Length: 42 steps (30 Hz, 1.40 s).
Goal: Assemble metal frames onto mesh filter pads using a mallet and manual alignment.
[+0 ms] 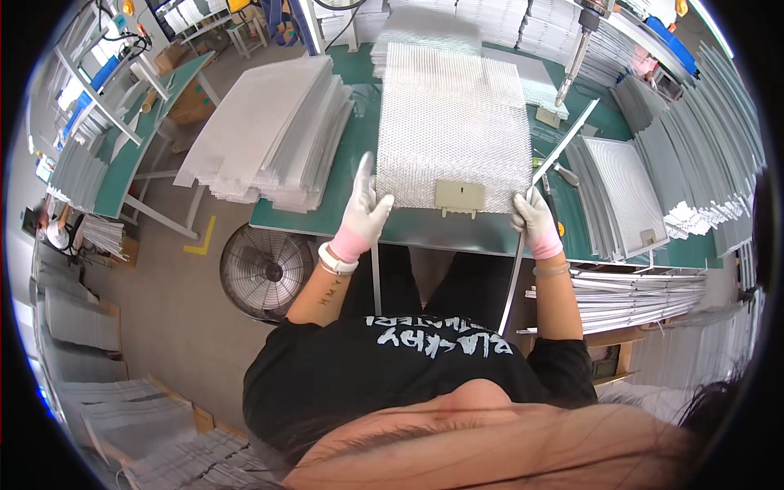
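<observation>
A silvery mesh panel (pixel 453 122) lies before me over the green table, with a small beige plate with tabs (pixel 460 196) at its near edge. My left hand (pixel 359 219), in a white and pink glove, pinches the panel's near left corner, index finger stretched out along the side. My right hand (pixel 535 224), gloved alike, closes on the near right corner. A pale metal strip (pixel 565 143) slants away from the right hand. Another thin strip (pixel 511 286) runs from that hand toward my body, and a third strip (pixel 376 282) hangs below the left hand.
Stacks of mesh sheets (pixel 261 122) stand on the left of the green table (pixel 302 219), and framed filter panels (pixel 621 192) on the right. A handled tool (pixel 565 174) lies by the right hand. A powered driver (pixel 578 49) hangs above. A floor fan (pixel 265 269) stands lower left.
</observation>
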Motion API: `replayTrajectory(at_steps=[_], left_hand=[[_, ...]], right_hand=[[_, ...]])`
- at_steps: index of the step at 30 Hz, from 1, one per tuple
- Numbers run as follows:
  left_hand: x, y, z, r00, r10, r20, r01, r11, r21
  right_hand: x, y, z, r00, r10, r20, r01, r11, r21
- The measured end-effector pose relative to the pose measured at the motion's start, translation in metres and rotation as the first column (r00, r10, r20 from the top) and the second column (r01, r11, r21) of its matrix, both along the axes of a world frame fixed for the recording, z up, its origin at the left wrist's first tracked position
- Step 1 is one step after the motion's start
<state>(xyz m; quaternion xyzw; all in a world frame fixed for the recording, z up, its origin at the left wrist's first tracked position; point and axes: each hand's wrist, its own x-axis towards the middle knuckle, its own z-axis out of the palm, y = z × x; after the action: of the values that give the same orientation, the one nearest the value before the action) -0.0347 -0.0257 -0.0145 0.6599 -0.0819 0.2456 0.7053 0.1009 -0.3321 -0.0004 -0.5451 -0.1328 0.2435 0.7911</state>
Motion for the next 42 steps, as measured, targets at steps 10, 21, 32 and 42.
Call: replayTrajectory(at_steps=[10, 21, 32, 42], left_hand=[[-0.087, -0.020, 0.061, 0.955, 0.248, -0.161, -0.293, 0.873, -0.389], [-0.002, 0.041, 0.120, 0.905, 0.307, 0.293, -0.245, 0.942, -0.231], [0.048, 0.043, 0.142, 0.960, 0.043, 0.277, -0.050, 0.999, 0.019], [0.066, 0.019, 0.116, 0.879, 0.375, 0.293, -0.382, 0.924, -0.035]], right_hand=[[-0.061, 0.015, 0.077, 0.963, -0.010, 0.270, 0.010, 1.000, 0.000], [0.010, 0.043, 0.151, 0.557, -0.338, 0.759, 0.388, 0.914, 0.122], [0.053, 0.051, 0.132, 0.569, -0.449, 0.689, 0.407, 0.882, 0.239], [0.047, 0.058, 0.104, 0.429, -0.512, 0.744, 0.597, 0.779, 0.192]])
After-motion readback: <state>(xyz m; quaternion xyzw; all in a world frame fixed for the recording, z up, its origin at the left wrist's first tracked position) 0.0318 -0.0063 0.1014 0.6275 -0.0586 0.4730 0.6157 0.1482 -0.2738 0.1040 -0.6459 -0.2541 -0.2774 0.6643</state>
